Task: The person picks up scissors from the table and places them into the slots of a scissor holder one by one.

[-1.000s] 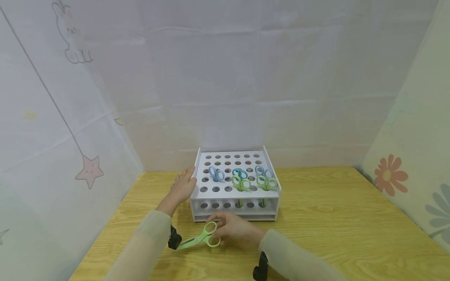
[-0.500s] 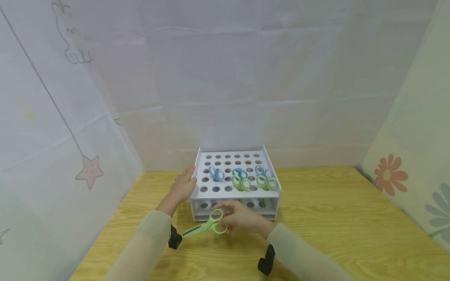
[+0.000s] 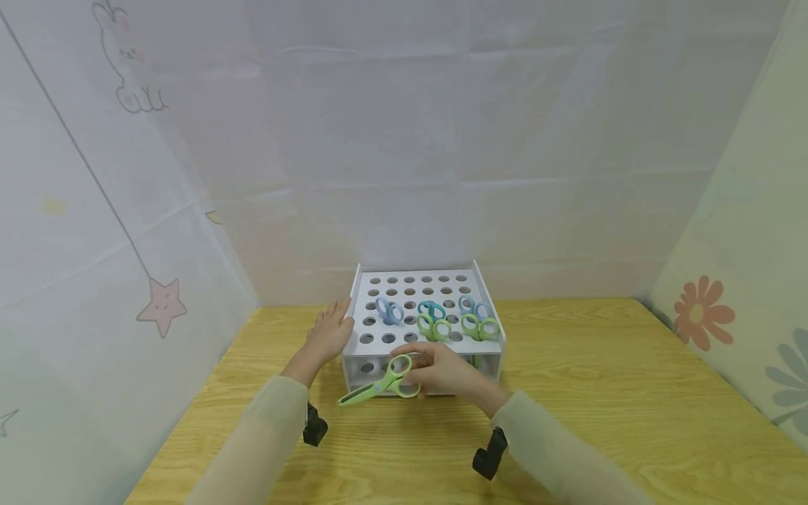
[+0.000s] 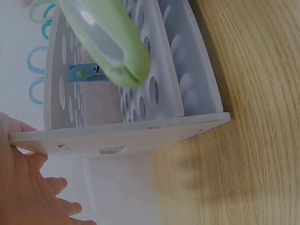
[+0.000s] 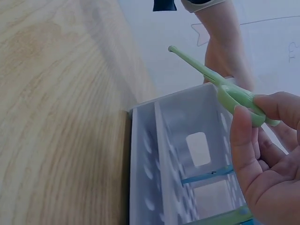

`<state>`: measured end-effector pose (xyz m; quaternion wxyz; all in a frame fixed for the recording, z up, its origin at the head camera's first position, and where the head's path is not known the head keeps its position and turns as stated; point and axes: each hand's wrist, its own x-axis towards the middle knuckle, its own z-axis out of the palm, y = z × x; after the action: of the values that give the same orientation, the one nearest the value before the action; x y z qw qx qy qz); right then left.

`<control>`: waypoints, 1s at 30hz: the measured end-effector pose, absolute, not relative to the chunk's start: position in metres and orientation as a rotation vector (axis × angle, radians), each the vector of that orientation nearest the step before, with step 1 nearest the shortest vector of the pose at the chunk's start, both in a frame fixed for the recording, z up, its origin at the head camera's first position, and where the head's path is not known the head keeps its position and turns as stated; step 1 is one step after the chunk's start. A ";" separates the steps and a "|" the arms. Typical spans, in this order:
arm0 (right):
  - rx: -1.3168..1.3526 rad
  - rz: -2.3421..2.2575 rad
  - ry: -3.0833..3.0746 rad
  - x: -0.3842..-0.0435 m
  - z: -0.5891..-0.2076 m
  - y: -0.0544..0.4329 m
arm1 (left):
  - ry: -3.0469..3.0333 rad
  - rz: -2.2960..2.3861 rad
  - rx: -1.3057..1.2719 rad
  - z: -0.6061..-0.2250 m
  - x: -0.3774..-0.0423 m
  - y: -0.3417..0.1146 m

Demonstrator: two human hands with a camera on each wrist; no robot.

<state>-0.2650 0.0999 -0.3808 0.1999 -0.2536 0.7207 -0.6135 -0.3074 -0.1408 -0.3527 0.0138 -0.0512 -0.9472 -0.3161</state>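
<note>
My right hand [image 3: 445,370] pinches a pair of light green scissors [image 3: 379,386] by the handle loops, in front of the white rack [image 3: 372,349]. The blades are closed and point left and slightly down. In the right wrist view, thumb and fingers hold one loop of the scissors [image 5: 229,96]. With my left hand [image 3: 330,335] I hold the rack's left side panel; the left wrist view has the panel's edge [image 4: 117,133] between thumb and fingers, the other fingers spread outside. Rows of round holes cover the rack's top, and a second holed shelf lies below.
Several scissors stand in the rack, handles up: light blue scissors [image 3: 389,311] at left, teal scissors [image 3: 432,309] and green scissors [image 3: 433,327] in the middle, blue scissors [image 3: 473,306] and green scissors [image 3: 480,327] at right. A wooden table [image 3: 587,400] bears the rack; patterned cloth [image 3: 416,140] hangs behind.
My right hand has lifted the green scissors off the tabletop area, moving up, forward and a little right toward the rack's front. My left hand stays on the rack.
</note>
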 end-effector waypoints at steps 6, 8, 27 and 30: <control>-0.745 -1.710 2.090 -0.265 -0.372 0.105 | -2.947 -0.978 -0.160 -0.353 -0.307 -0.141; -0.759 -1.712 2.111 -0.265 -0.369 0.107 | -2.946 -0.975 -0.162 -0.353 -0.307 -0.141; -0.706 -1.797 2.304 -0.274 -0.335 0.121 | -2.950 -0.985 -0.168 -0.353 -0.308 -0.141; -0.718 -1.825 2.294 -0.275 -0.331 0.122 | -2.949 -0.985 -0.172 -0.353 -0.307 -0.141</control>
<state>-0.2751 0.1223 -0.3306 0.0618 -0.2374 0.7585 -0.6037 -0.3074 -0.1411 -0.3532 0.0136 -0.0551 -0.9470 -0.3163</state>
